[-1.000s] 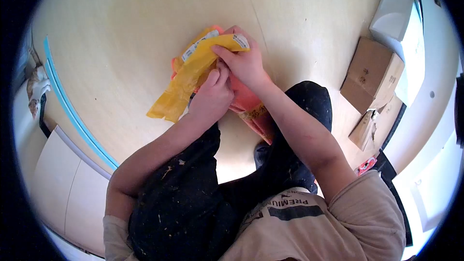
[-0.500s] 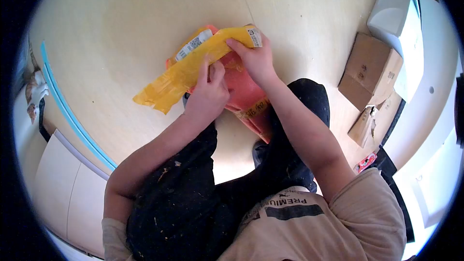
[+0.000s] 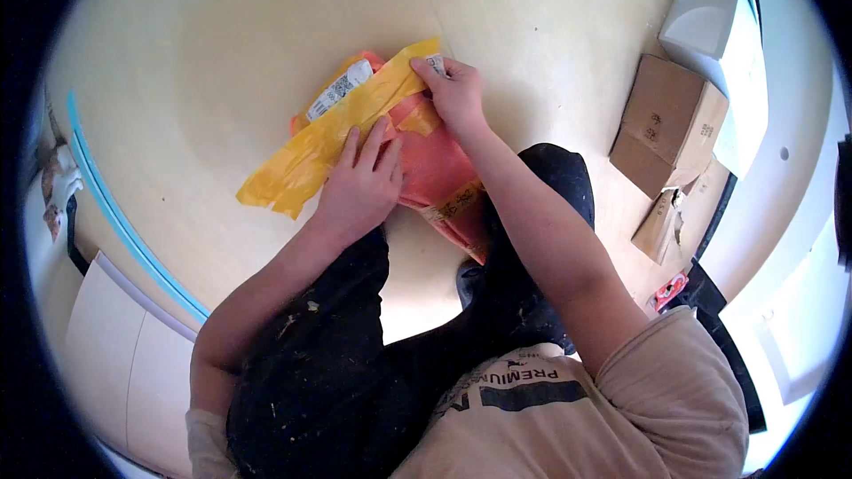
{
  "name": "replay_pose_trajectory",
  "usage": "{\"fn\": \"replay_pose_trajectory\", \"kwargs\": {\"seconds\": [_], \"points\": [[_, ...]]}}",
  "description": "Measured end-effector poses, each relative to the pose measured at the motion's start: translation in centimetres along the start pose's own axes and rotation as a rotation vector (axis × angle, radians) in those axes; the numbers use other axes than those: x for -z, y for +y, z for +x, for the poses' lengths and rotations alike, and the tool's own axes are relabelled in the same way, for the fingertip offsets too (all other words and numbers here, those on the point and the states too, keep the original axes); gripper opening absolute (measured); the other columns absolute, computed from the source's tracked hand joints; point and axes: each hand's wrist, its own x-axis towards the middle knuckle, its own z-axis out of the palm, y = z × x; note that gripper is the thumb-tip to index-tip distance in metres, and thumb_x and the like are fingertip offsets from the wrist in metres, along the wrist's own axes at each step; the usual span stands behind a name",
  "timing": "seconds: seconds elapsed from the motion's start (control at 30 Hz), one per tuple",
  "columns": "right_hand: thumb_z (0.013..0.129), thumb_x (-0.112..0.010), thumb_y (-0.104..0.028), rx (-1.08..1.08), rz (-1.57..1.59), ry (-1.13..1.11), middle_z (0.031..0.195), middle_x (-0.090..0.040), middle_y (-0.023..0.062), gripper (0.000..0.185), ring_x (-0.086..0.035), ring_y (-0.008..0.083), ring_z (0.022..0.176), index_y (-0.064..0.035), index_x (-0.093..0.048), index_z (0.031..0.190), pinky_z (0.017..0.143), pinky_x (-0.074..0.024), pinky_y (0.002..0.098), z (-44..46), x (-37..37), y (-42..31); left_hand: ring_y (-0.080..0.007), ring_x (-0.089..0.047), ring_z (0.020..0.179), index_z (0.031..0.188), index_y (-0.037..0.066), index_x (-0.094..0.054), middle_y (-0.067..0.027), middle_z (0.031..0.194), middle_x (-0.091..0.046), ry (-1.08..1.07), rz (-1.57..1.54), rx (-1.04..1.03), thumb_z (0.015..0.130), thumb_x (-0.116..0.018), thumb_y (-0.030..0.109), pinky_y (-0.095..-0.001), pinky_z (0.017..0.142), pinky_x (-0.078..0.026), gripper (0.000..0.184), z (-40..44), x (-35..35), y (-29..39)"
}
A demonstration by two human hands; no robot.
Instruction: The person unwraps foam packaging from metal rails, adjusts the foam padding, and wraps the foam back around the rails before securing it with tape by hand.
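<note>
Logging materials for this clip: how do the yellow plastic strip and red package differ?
The yellow plastic strip is long and narrow, while the red package is broader and bulkier. The strip's upper end is pinched by the right hand; the package is partly hidden by the strip. Both are brightly coloured.

Floor (image 3: 204,62): pale tan, with a thin seam and a few dark specks. Upon it: one red package (image 3: 435,161), banded with printed yellow tape, near the middle; one brown cardboard box (image 3: 661,124), right, torn at its near end; one white box (image 3: 710,13), beside it; one dark shoe (image 3: 469,284); one light-blue strip (image 3: 124,210), left edge.
</note>
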Motion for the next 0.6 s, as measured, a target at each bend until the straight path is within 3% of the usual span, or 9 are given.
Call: {"fn": "replay_pose_trajectory", "kwargs": {"seconds": [0.1, 0.17, 0.2, 0.27, 0.3, 0.37, 0.5, 0.57, 0.6], "points": [[0.094, -0.077, -0.025, 0.018, -0.053, -0.040, 0.075, -0.073, 0.0050, 0.026, -0.060, 0.0081, 0.068, 0.0017, -0.076, 0.090, 0.062, -0.0505, 0.0323, 0.0, -0.2, -0.1, -0.0301, -0.057, 0.131, 0.128, 0.002, -0.067, -0.0087, 0.139, -0.060, -0.008, -0.022, 0.029, 0.093, -0.059, 0.028, -0.0413, 0.105, -0.052, 0.044, 0.1, 0.1, 0.0], [0.092, -0.078, -0.029, 0.061, -0.198, -0.077, 0.074, -0.073, 0.0112, 0.030, -0.065, 0.0180, 0.064, 0.0007, -0.075, 0.084, 0.064, -0.0520, 0.0388, 0.4, -0.7, -0.3, -0.0290, -0.052, 0.136, 0.135, 0.000, -0.060, -0.0135, 0.148, -0.055, 0.039, -0.049, 0.104, 0.090, -0.068, 0.034, -0.0445, 0.112, -0.046, 0.057, 0.5, -0.1, -0.1], [0.092, -0.078, -0.029, 0.064, -0.196, -0.077, 0.074, -0.073, 0.0112, 0.030, -0.065, 0.0180, 0.064, 0.0007, -0.075, 0.084, 0.064, -0.0520, 0.0388, 1.1, -0.9, 0.1, -0.0290, -0.052, 0.136, 0.135, 0.000, -0.060, -0.0135, 0.148, -0.055, 0.040, -0.046, 0.103, 0.090, -0.068, 0.034, -0.0445, 0.112, -0.046, 0.057, 0.8, 0.1, -0.1], [0.090, -0.078, -0.034, 0.090, -0.493, -0.127, 0.079, -0.073, 0.0123, 0.033, -0.067, 0.0203, 0.068, -0.0023, -0.075, 0.097, 0.067, -0.0534, 0.0390, 2.4, -1.2, 1.9, -0.0281, -0.053, 0.134, 0.140, -0.005, -0.055, -0.0146, 0.150, -0.052, 0.002, -0.151, 0.200, 0.089, -0.070, 0.037, -0.0431, 0.112, -0.045, 0.068, 1.4, 0.8, 0.1], [0.090, -0.078, -0.034, 0.097, -0.492, -0.120, 0.079, -0.073, 0.0123, 0.033, -0.067, 0.0203, 0.068, -0.0023, -0.075, 0.097, 0.067, -0.0534, 0.0390, 2.4, -1.5, 2.0, -0.0281, -0.053, 0.134, 0.140, -0.005, -0.055, -0.0146, 0.150, -0.052, 0.009, -0.146, 0.197, 0.089, -0.070, 0.037, -0.0431, 0.112, -0.045, 0.068, 1.5, 0.8, 0.1], [0.087, -0.079, -0.036, 0.246, -0.603, -0.039, 0.090, -0.074, 0.0184, 0.035, -0.070, 0.0407, 0.086, -0.0031, -0.072, 0.096, 0.080, -0.0568, 0.0484, 2.6, -1.6, 2.0, -0.0277, -0.053, 0.133, 0.142, -0.008, -0.052, -0.0154, 0.152, -0.051, -0.038, -0.088, 0.202, 0.087, -0.071, 0.040, -0.0412, 0.112, -0.046, 0.075, 1.5, 0.4, 0.3], [0.090, -0.074, -0.038, 0.316, -0.817, -0.110, 0.096, -0.074, 0.0186, 0.035, -0.071, 0.0385, 0.093, -0.0052, -0.072, 0.103, 0.083, -0.0569, 0.0488, 2.9, -0.5, 0.2, -0.0282, -0.053, 0.133, 0.141, -0.008, -0.053, -0.0153, 0.151, -0.052, -0.056, -0.075, 0.195, 0.088, -0.070, 0.041, -0.0415, 0.111, -0.046, 0.074, 1.6, 0.6, 0.4], [0.096, -0.066, -0.045, 0.673, -0.938, -0.160, 0.097, -0.074, 0.0224, 0.042, -0.071, 0.0404, 0.092, -0.0038, -0.072, 0.105, 0.084, -0.0565, 0.0493, 3.6, -0.4, 0.5, -0.0286, -0.053, 0.133, 0.139, -0.006, -0.055, -0.0154, 0.149, -0.054, -0.052, -0.053, 0.190, 0.088, -0.070, 0.041, -0.0419, 0.112, -0.045, 0.071, 1.4, 0.0, 0.3], [0.096, -0.066, -0.045, 0.681, -0.937, -0.175, 0.097, -0.074, 0.0224, 0.042, -0.071, 0.0404, 0.092, -0.0038, -0.072, 0.105, 0.084, -0.0565, 0.0493, 2.1, -0.6, -0.5, -0.0286, -0.053, 0.133, 0.139, -0.006, -0.055, -0.0154, 0.149, -0.054, -0.056, -0.052, 0.206, 0.088, -0.070, 0.041, -0.0419, 0.112, -0.045, 0.071, 1.2, -0.1, 0.3]]}}
